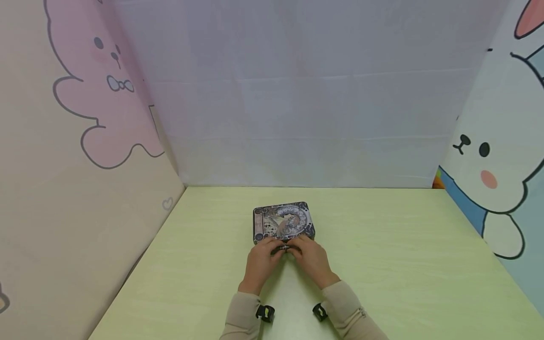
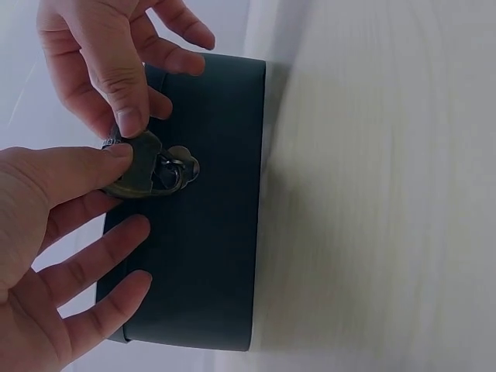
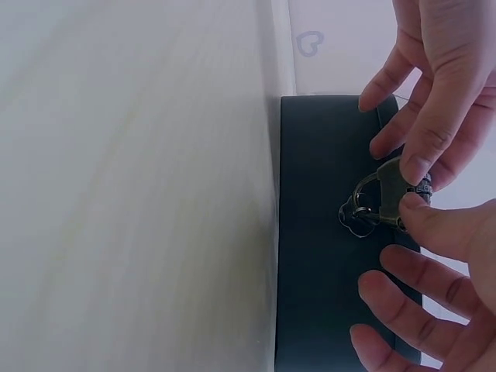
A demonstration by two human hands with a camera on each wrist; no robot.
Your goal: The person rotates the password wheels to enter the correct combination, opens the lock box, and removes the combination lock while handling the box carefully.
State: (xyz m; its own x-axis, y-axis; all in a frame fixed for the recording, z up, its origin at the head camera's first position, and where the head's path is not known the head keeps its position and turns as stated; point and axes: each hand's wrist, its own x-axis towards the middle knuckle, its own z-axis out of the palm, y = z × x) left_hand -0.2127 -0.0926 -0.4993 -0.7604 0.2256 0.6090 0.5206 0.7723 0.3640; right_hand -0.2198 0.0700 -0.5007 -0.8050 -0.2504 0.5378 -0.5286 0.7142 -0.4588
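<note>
A box with a patterned lid (image 1: 284, 221) sits on the table, its dark front (image 2: 209, 232) filling much of both wrist views. A bronze-coloured padlock with number wheels (image 2: 143, 167) hangs by its shackle from a small metal clasp (image 3: 356, 217) on that front. My left hand (image 1: 260, 262) pinches the padlock from the left with thumb and a finger, its other fingers spread near the box. From the right, my right hand (image 1: 312, 259) pinches the same padlock near the wheels. Fingertips partly cover the padlock body, and the wheel digits are too small to read.
The pale green table (image 1: 382, 264) reaches back to a plain white sheet (image 1: 314, 94). Side walls carry a pink cartoon figure (image 1: 97, 89) on the left and a white rabbit (image 1: 493, 156) on the right. Each sleeve has a small black wrist camera (image 1: 265, 313).
</note>
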